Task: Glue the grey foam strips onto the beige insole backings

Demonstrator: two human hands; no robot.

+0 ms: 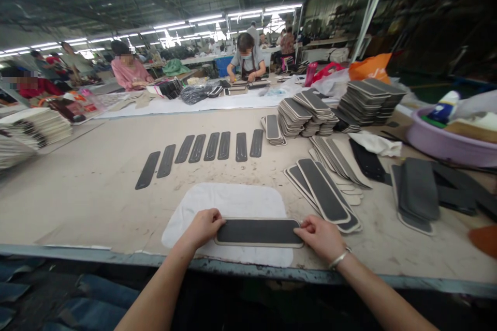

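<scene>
A long dark panel with a beige rim (259, 231) lies crosswise over a white sheet (233, 196) near the table's front edge. My left hand (205, 225) pinches its left end between thumb and fingers. At the opposite end, my right hand (320, 237), with a bracelet at the wrist, pinches the upper corner. Just beyond the right hand is a fanned pile of similar rimmed panels (324, 189). Several smaller dark glossy strips (212, 146) lie in a slanting row behind the sheet.
Stacks of rimmed panels (294, 114) stand at the back right, beside a purple basin (452, 137). More dark pieces (419, 189) lie at the right. Pale stacked sheets (39, 126) are at the far left. Across the table, a person (246, 59) works with both hands.
</scene>
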